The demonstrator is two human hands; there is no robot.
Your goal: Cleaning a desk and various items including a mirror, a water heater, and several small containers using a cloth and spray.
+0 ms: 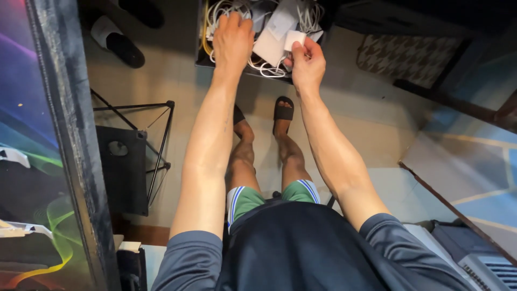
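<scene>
A dark open box [202, 59] on the floor ahead holds a tangle of white cables [265, 69] and white power adapters. My left hand [232, 39] reaches down into the box, palm down on the cables, fingers spread among them. My right hand [306, 62] pinches a small white square adapter [294, 39] at the box's right side, lifted slightly above the pile. A larger white adapter [269, 47] lies just left of it. My legs and black sandals [283, 109] stand on the floor below the box.
A black desk edge [70, 145] with a colourful mat runs down the left. A black wire-frame stand [156, 145] and a dark box sit beside it. Black slippers [116, 40] lie at the far left. A patterned mat [409, 56] and dark furniture are at right.
</scene>
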